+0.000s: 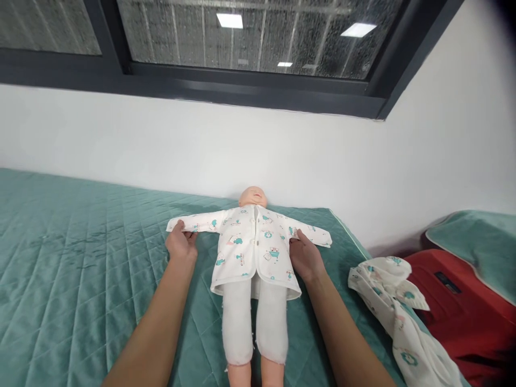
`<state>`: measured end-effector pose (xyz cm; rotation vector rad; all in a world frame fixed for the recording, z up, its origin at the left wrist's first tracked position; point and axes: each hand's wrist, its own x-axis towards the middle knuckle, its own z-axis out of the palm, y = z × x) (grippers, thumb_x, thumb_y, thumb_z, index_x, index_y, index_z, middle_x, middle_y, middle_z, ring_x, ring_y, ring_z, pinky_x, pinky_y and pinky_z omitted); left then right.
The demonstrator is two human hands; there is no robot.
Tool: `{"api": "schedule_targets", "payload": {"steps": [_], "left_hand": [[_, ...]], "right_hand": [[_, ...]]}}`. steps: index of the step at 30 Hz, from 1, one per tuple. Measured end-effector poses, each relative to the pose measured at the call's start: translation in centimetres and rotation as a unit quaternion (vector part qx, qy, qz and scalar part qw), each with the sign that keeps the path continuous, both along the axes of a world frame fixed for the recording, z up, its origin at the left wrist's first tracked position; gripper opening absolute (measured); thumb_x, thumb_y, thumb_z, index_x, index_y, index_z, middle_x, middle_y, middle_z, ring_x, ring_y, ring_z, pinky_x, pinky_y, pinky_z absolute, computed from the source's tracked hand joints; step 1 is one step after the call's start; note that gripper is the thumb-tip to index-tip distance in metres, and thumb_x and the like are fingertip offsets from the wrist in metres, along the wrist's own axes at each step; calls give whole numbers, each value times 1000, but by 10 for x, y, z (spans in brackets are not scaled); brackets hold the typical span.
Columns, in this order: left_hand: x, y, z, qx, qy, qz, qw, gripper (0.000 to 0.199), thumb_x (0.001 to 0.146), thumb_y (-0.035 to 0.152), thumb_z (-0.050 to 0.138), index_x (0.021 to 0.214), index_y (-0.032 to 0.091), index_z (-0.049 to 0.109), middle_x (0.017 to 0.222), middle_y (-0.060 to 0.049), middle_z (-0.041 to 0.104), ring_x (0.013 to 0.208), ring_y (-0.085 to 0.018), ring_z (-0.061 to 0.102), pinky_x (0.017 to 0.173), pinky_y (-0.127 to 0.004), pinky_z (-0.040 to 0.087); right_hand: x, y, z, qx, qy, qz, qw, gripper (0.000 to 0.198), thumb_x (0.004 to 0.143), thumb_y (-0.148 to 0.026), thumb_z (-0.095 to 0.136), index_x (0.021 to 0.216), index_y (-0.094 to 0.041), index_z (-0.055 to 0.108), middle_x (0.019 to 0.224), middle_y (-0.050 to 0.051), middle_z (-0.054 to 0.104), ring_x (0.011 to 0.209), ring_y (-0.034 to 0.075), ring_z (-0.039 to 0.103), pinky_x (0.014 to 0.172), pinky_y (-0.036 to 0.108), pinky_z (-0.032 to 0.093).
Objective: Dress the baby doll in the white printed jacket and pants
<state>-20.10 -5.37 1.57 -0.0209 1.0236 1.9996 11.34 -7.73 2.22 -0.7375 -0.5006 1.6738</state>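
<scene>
A baby doll (pixel 252 196) lies on its back, head toward the wall, with white cloth (pixel 237 328) round its legs. It wears a white baby jacket (pixel 237 252) with teal and pink prints, and both sleeves are stretched out sideways. My left hand (pixel 181 244) pinches the sleeve on the left near its cuff, thumb on top. On the other side, my right hand (pixel 305 255) grips the right sleeve close to the body, thumb over the fabric and fingers partly hidden beneath. The doll's hands do not show beyond the cuffs.
A green quilted cover (pixel 100 279) lies under the doll. Matching printed baby clothing (pixel 387 301) is heaped at the right, beside a red bag (pixel 463 306) partly under green fabric (pixel 479 242). A white wall (pixel 161 145) and dark-framed window (pixel 250 91) stand behind.
</scene>
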Motion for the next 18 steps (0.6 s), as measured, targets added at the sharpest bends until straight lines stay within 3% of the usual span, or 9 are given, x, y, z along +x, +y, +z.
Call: {"api": "schedule_targets", "payload": {"steps": [4,8,18], "left_hand": [[-3,-1,0,-18,32,45,998,5,85,19,57,89,16,59,86,-2,63,78,-14,65,70,-31,59],[-5,-1,1,-30,67,83,994,9,89,24,55,90,17,60,88,-2,63,77,-14,64,64,-26,57],[-7,1,-4,-28,105,100,989,14,94,24,46,91,17,58,85,0,61,71,-12,63,61,-22,54]], "right_hand": [[10,3,1,-8,37,-43,998,27,99,-27,37,98,-20,63,89,5,74,94,18,71,92,36,58],[21,-1,7,-6,66,-100,993,18,94,-22,44,98,-19,61,96,5,74,98,18,70,88,34,58],[24,-8,12,16,72,-143,987,16,85,-17,49,96,-22,60,96,4,73,101,18,68,95,38,56]]}}
